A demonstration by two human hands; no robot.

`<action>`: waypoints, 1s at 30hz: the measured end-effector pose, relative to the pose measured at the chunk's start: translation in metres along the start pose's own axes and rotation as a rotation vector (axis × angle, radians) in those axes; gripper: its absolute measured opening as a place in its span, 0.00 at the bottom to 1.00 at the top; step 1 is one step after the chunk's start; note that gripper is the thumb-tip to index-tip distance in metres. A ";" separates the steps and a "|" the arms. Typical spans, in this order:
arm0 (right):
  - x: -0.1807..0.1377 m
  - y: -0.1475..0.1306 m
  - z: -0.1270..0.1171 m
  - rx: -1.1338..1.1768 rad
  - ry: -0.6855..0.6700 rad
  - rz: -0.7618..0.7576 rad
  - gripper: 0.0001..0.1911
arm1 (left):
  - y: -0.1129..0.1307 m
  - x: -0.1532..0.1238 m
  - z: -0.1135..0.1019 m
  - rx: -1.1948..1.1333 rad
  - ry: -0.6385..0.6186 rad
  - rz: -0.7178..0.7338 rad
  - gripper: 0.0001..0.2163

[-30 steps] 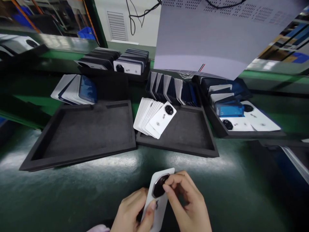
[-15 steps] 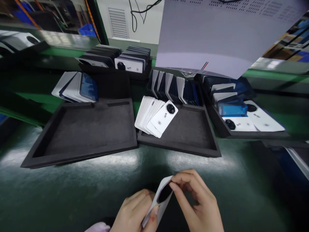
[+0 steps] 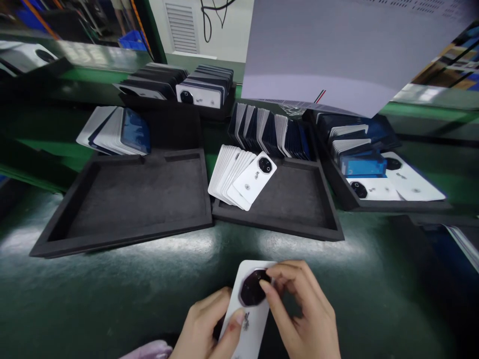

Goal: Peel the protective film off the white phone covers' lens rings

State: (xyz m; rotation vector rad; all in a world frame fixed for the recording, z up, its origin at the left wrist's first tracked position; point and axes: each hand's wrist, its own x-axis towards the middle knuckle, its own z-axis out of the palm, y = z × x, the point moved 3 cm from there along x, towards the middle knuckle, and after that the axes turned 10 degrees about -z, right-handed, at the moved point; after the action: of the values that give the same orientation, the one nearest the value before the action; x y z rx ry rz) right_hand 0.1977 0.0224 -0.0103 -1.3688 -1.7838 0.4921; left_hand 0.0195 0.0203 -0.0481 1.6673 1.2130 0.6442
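Observation:
A white phone back cover [image 3: 256, 321] with a large dark camera patch [image 3: 251, 289] is held low in front of me, its printed face turned up towards me. My left hand [image 3: 209, 324] grips its left edge, the thumb lying on the face just below the patch. At the cover's upper right, my right hand [image 3: 305, 309] has thumb and forefinger closed together on the right edge of the camera patch. Whether a thin film sits between those fingertips cannot be made out. Farther off, fanned white covers [image 3: 254, 180] lie on a black foam tray [image 3: 279, 227].
Another black tray [image 3: 123, 244] is at left, with leaning covers [image 3: 108, 132] behind it. Dark and white covers [image 3: 267, 130] stand in rows behind the middle tray. The right tray [image 3: 389, 205] holds more covers and a blue piece [image 3: 364, 166]. A grey panel [image 3: 318, 55] overhangs the back.
The phone back cover has turned from a steep angle to show its face and camera patch more fully. Both hands keep their hold in nearly the same place.

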 end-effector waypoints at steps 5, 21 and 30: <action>-0.002 0.000 0.001 -0.041 0.054 0.023 0.07 | 0.000 -0.002 0.001 -0.031 0.031 0.009 0.10; 0.001 0.007 -0.003 0.075 -0.080 0.096 0.07 | 0.005 -0.004 0.002 0.105 0.085 0.193 0.07; 0.001 0.003 0.003 -0.122 -0.110 -0.030 0.08 | 0.001 -0.004 0.003 0.013 0.008 0.021 0.08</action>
State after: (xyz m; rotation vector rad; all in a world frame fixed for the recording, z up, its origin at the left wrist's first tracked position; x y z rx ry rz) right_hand 0.1970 0.0249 -0.0135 -1.4192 -1.9483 0.4564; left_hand 0.0205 0.0154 -0.0479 1.6918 1.2088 0.6575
